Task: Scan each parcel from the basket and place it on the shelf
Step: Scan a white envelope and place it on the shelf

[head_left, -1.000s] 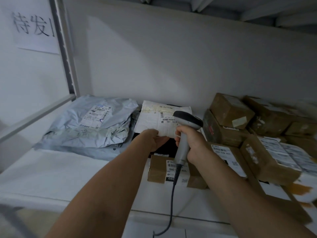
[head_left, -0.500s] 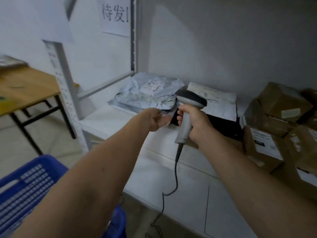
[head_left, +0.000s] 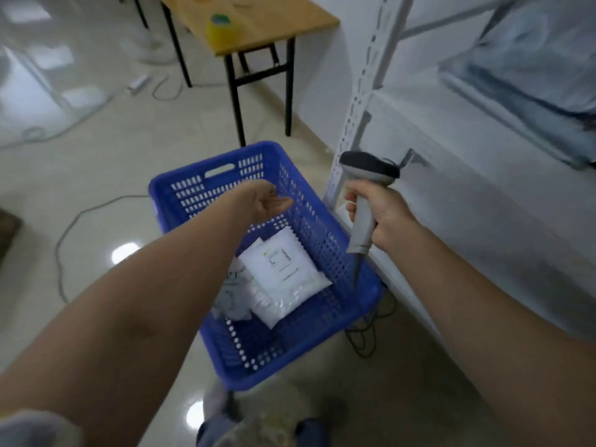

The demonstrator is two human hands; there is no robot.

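A blue plastic basket stands on the floor beside the white shelf. Inside it lies a white parcel with a printed label, on top of other pale parcels. My left hand hovers over the basket with relaxed fingers and holds nothing. My right hand grips the handle of a grey barcode scanner, whose dark head is level with the shelf's front post. Its cable hangs down to the floor. A grey bagged parcel lies on the shelf at upper right.
A wooden table with black legs stands behind the basket, a yellow container on it. Cables trail across the glossy tiled floor. The shelf's perforated post rises just right of the basket.
My view has swung down and left from the shelf to the basket. My left hand has left the shelf parcels and now hangs over the basket. The scanner stays in my right hand.
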